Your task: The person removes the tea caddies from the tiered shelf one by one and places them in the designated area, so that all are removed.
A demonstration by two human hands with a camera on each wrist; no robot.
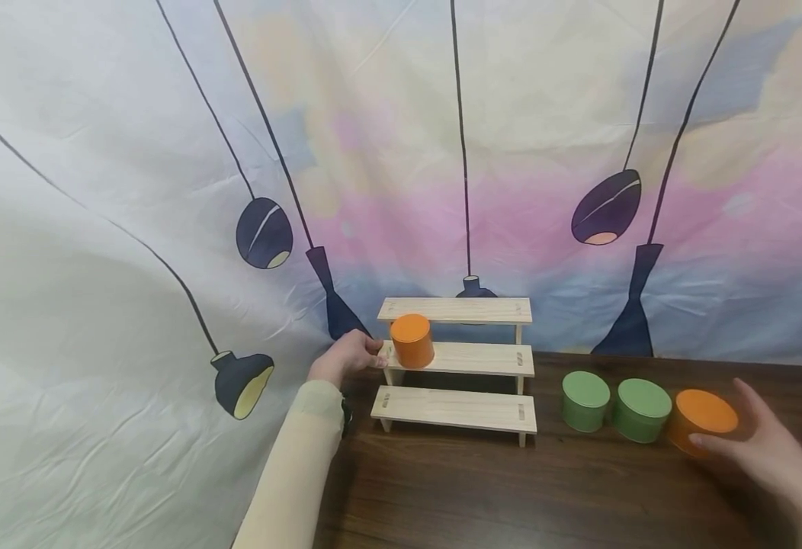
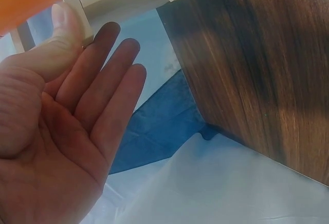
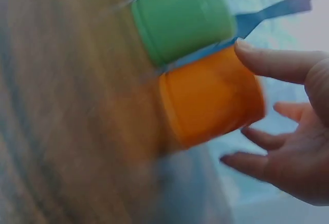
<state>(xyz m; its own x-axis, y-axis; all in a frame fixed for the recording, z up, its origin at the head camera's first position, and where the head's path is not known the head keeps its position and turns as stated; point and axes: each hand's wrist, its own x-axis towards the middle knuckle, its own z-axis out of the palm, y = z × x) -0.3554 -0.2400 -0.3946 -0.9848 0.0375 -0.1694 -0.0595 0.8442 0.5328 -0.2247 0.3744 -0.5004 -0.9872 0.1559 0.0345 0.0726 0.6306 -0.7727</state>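
A three-step wooden shelf [image 1: 456, 408] stands on the dark table. At the left end of its middle step, my left hand [image 1: 351, 355] pinches the board with the thumb on its edge; in the left wrist view the other fingers [image 2: 110, 100] extend below it. Just beside that hand, an orange round tin [image 1: 412, 343] stands on the middle step. My right hand [image 1: 768, 446] is spread around a second orange tin [image 1: 706, 412] on the table. Its thumb [image 3: 277, 64] lies at the tin's upper edge, while the fingers are spaced apart beside it.
Two green round tins, one nearer the shelf [image 1: 585, 402] and one beside the orange tin [image 1: 641, 410], stand in a row on the table [image 1: 469, 488]. A cloth backdrop [image 1: 387, 152] with printed lamps hangs behind and to the left.
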